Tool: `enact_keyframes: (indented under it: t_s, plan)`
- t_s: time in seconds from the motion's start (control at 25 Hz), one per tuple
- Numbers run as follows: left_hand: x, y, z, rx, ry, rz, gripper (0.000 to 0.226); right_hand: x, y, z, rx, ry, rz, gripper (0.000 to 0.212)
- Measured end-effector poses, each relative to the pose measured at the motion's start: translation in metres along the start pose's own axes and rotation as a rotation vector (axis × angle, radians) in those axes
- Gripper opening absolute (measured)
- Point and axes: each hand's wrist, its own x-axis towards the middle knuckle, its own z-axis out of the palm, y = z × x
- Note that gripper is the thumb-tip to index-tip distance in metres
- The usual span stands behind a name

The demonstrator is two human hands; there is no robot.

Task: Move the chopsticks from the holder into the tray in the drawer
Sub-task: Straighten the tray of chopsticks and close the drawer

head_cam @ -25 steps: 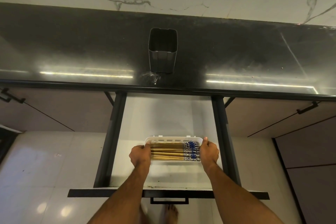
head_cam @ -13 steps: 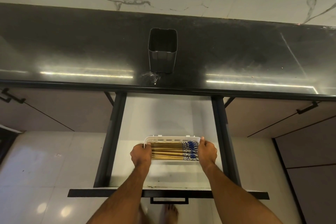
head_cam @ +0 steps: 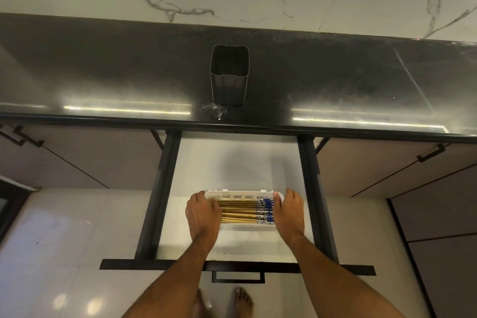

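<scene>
Several wooden chopsticks with blue-and-white patterned ends lie side by side in a white plastic tray. The tray rests on the white floor of the open drawer. My left hand grips the tray's left end, fingers curled over its rim and the chopstick tips. My right hand grips the tray's right end. The dark square holder stands upright on the black countertop above the drawer, and nothing shows inside it.
Black drawer rails run down both sides of the drawer, and its front panel with a handle lies nearest me. Closed cabinet doors flank the drawer. My bare feet stand on the glossy white floor tiles below.
Both hands, holding the tray, shifted it slightly left and toward me inside the drawer. The left hand now covers more of the tray's left end.
</scene>
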Motion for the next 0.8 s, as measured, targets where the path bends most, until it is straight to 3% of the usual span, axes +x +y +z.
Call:
enact_keyframes:
  t_s: [0.24, 0.44, 0.8]
  plan:
    - [-0.028, 0.006, -0.013, 0.114, 0.02, 0.308, 0.037, -0.026, -0.007, -0.02, -0.113, 0.062, -0.261, 0.048]
    - [-0.05, 0.001, -0.038, 0.177, 0.07, 0.597, 0.038, -0.066, -0.011, -0.03, -0.051, 0.122, -0.36, 0.047]
    - [-0.136, -0.073, -0.075, 0.261, 0.067, 0.797, 0.045, -0.174, 0.0, -0.024, -0.188, 0.24, -0.614, 0.051]
